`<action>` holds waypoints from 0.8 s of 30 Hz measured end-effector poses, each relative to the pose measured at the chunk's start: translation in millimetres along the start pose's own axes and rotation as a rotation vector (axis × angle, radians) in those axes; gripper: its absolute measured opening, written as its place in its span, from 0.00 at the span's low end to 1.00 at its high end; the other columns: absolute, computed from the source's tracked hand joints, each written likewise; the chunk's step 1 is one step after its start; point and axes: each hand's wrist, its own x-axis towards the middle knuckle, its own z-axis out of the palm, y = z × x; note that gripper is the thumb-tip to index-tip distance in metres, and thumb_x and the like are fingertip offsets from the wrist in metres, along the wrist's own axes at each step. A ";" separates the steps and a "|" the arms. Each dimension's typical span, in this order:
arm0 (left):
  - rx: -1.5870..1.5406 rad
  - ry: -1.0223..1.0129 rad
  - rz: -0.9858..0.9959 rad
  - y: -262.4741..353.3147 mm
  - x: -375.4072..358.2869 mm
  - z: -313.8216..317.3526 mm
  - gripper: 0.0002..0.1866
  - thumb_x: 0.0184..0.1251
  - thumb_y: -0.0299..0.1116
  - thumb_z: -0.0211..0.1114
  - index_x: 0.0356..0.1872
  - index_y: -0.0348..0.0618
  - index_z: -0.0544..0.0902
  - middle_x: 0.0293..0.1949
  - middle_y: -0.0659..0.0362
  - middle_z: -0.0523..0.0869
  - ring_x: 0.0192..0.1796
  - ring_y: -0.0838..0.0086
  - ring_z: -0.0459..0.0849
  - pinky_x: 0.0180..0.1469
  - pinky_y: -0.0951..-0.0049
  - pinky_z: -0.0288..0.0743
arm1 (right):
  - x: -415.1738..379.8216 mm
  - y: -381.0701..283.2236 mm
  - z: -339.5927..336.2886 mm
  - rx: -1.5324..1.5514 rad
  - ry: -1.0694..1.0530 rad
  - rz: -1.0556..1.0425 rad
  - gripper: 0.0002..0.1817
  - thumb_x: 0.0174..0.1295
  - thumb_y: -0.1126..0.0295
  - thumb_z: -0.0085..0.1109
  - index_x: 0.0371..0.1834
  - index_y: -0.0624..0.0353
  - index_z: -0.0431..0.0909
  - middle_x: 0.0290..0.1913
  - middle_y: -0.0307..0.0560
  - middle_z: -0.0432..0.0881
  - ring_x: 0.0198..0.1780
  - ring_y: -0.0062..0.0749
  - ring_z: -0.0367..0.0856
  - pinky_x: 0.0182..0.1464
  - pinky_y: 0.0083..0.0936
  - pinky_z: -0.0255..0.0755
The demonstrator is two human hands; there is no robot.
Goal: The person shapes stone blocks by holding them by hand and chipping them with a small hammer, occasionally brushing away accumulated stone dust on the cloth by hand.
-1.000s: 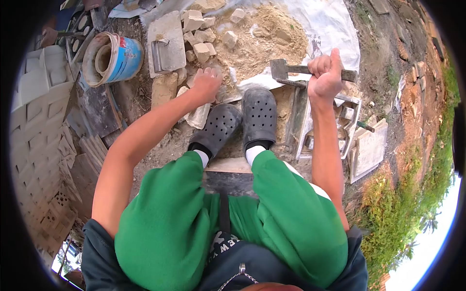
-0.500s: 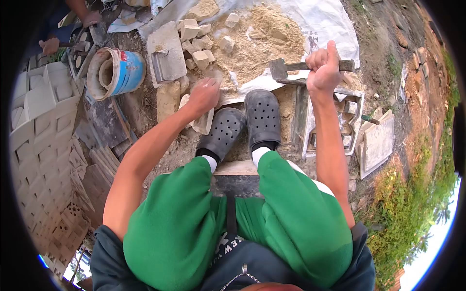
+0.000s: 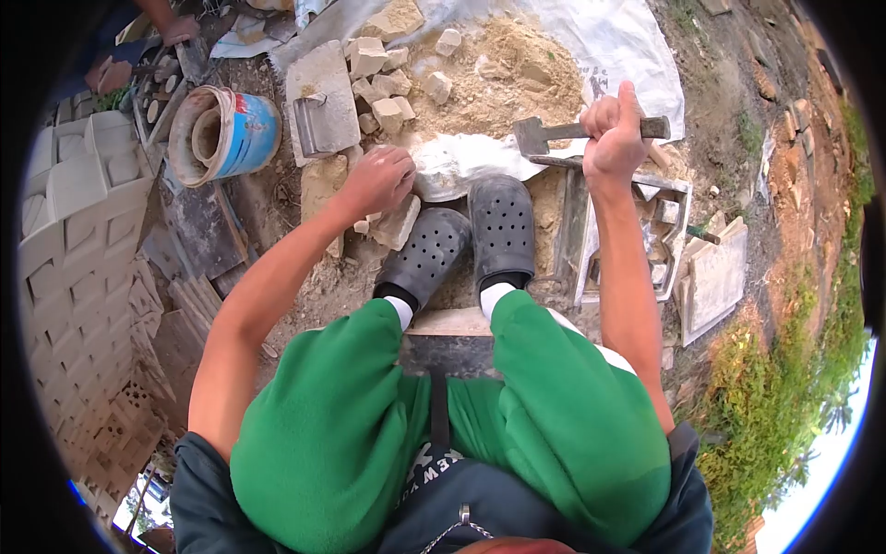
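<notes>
My right hand (image 3: 613,138) is wrapped round the wooden handle of a hammer (image 3: 532,137), thumb up along the handle. The hammer's metal head points left, over the edge of a white sheet (image 3: 641,55). Closed fingers show on my left hand (image 3: 377,179), beside the sheet's near edge; whatever they hold, if anything, is hidden. Just below that hand a pale stone block (image 3: 397,224) leans close to my left grey clog (image 3: 425,249). Broken stone pieces (image 3: 388,113) and sandy rubble (image 3: 503,83) lie on the sheet ahead.
A blue bucket (image 3: 251,137) stands at left, near a slab (image 3: 300,78) bearing a metal angle piece (image 3: 320,126). Pale patterned blocks (image 3: 83,231) are stacked far left. On the right are a metal frame (image 3: 678,235) and flat tiles (image 3: 718,277). Another person's hand (image 3: 180,30) shows upper left.
My left hand has shifted slightly left and down. More of the white sheet's near edge shows beside it. The hammer stays almost still. The other person's lower hand has moved.
</notes>
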 end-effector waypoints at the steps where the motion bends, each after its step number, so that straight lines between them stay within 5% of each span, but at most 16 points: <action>1: 0.028 -0.163 -0.046 -0.1 7.4 -2.6 0.06 0.59 0.29 0.64 0.35 0.40 0.80 0.41 0.54 0.83 0.47 0.60 0.81 0.47 0.60 0.74 | -0.7 -1.2 0.2 0.007 0.000 -0.001 0.29 0.72 0.66 0.52 0.10 0.50 0.54 0.11 0.32 0.55 0.15 0.20 0.48 0.21 0.26 0.45; 3: 0.059 -0.324 -0.104 8.9 13.7 0.2 0.07 0.60 0.30 0.64 0.37 0.39 0.81 0.43 0.53 0.83 0.49 0.59 0.81 0.48 0.60 0.75 | -2.6 -0.3 0.2 0.018 0.002 0.005 0.30 0.72 0.66 0.51 0.09 0.49 0.53 0.11 0.31 0.53 0.15 0.20 0.47 0.20 0.25 0.45; 5: 0.002 -0.007 -0.122 22.4 14.3 17.4 0.14 0.64 0.36 0.58 0.45 0.37 0.82 0.52 0.50 0.82 0.57 0.59 0.79 0.59 0.60 0.73 | -2.3 0.0 1.5 0.019 -0.001 0.011 0.30 0.73 0.66 0.51 0.09 0.49 0.53 0.11 0.31 0.53 0.14 0.20 0.47 0.20 0.26 0.44; 6: 0.005 -0.004 -0.127 24.9 9.9 26.9 0.14 0.64 0.36 0.58 0.45 0.37 0.82 0.52 0.50 0.82 0.57 0.59 0.79 0.59 0.60 0.73 | -2.6 -0.5 1.2 0.015 0.008 0.013 0.30 0.73 0.66 0.51 0.09 0.49 0.53 0.11 0.31 0.52 0.14 0.20 0.47 0.20 0.26 0.44; 9: 0.261 -0.272 -0.062 28.1 -3.0 59.3 0.24 0.68 0.41 0.53 0.55 0.31 0.79 0.63 0.44 0.75 0.68 0.55 0.71 0.72 0.58 0.60 | -2.6 1.1 0.1 0.012 -0.018 0.017 0.30 0.73 0.65 0.50 0.09 0.49 0.52 0.11 0.31 0.51 0.14 0.20 0.47 0.21 0.26 0.43; 13: 0.174 -0.277 -0.136 33.6 0.3 56.2 0.22 0.67 0.41 0.56 0.49 0.29 0.81 0.58 0.44 0.79 0.61 0.56 0.77 0.69 0.57 0.61 | -6.0 4.1 1.1 -0.028 -0.048 0.024 0.29 0.74 0.64 0.49 0.11 0.50 0.54 0.12 0.31 0.52 0.15 0.20 0.47 0.21 0.25 0.45; 15: 0.135 -0.584 -0.173 35.3 10.4 40.4 0.20 0.66 0.42 0.56 0.41 0.31 0.84 0.51 0.46 0.83 0.57 0.58 0.79 0.65 0.58 0.64 | -4.5 6.0 -1.5 -0.088 -0.110 -0.005 0.27 0.74 0.63 0.49 0.13 0.51 0.56 0.14 0.31 0.54 0.17 0.19 0.49 0.22 0.24 0.47; 18: 0.125 -0.719 -0.196 34.1 6.2 38.4 0.19 0.64 0.42 0.57 0.36 0.32 0.84 0.44 0.49 0.85 0.54 0.59 0.80 0.62 0.59 0.65 | -6.6 7.9 3.1 -0.178 -0.232 0.022 0.26 0.75 0.61 0.48 0.15 0.51 0.57 0.15 0.31 0.55 0.18 0.18 0.51 0.23 0.24 0.50; 20: 0.164 -0.661 -0.168 26.8 -9.3 43.1 0.16 0.62 0.40 0.59 0.36 0.34 0.85 0.40 0.51 0.86 0.53 0.61 0.81 0.63 0.58 0.66 | -13.3 -0.2 9.8 -0.224 -0.323 0.025 0.25 0.75 0.60 0.48 0.17 0.52 0.58 0.16 0.31 0.57 0.19 0.18 0.53 0.24 0.23 0.52; 24: 0.091 -0.269 0.117 23.2 -55.0 19.3 0.21 0.53 0.38 0.63 0.48 0.39 0.82 0.49 0.50 0.83 0.57 0.61 0.78 0.65 0.58 0.64 | -14.3 3.7 6.7 -0.282 -0.356 0.016 0.23 0.75 0.59 0.49 0.19 0.52 0.60 0.16 0.32 0.59 0.19 0.19 0.56 0.25 0.23 0.57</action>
